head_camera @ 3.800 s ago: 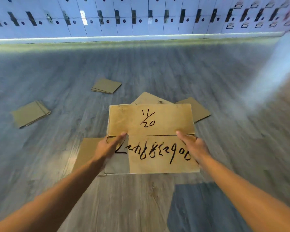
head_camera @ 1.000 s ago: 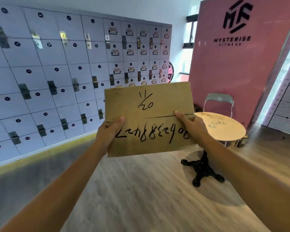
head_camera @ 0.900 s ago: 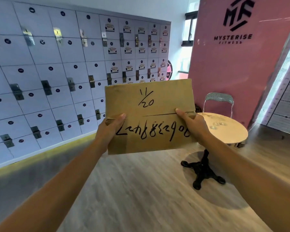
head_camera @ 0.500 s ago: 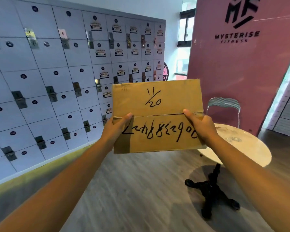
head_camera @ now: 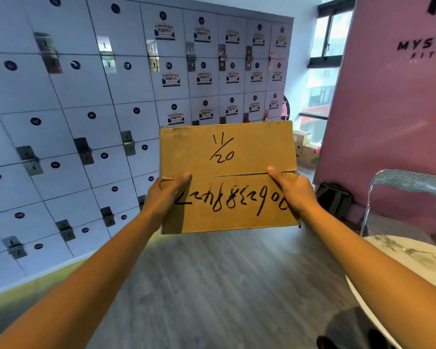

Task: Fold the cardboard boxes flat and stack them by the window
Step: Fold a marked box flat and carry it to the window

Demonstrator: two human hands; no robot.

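Note:
I hold a flattened brown cardboard box (head_camera: 228, 157) at chest height in front of me; black marker on it reads "11/20" over a row of digits. My left hand (head_camera: 163, 199) grips its left edge with the thumb on the front face. My right hand (head_camera: 296, 191) grips the right edge the same way. A window (head_camera: 324, 71) shows at the far right end of the locker wall, with several cardboard boxes (head_camera: 305, 149) on the floor beneath it.
A wall of white lockers (head_camera: 86, 122) runs along the left. A pink partition (head_camera: 393, 109) stands on the right, with a folding metal chair (head_camera: 408, 205), a dark bag (head_camera: 334, 200) and a round white table (head_camera: 413, 263) in front of it. Grey wood floor lies ahead.
I lifted the flat box off the floor, where other flat boxes lay, and turned towards the lockers and window. Over the last second I have moved closer; the table slid to my right.

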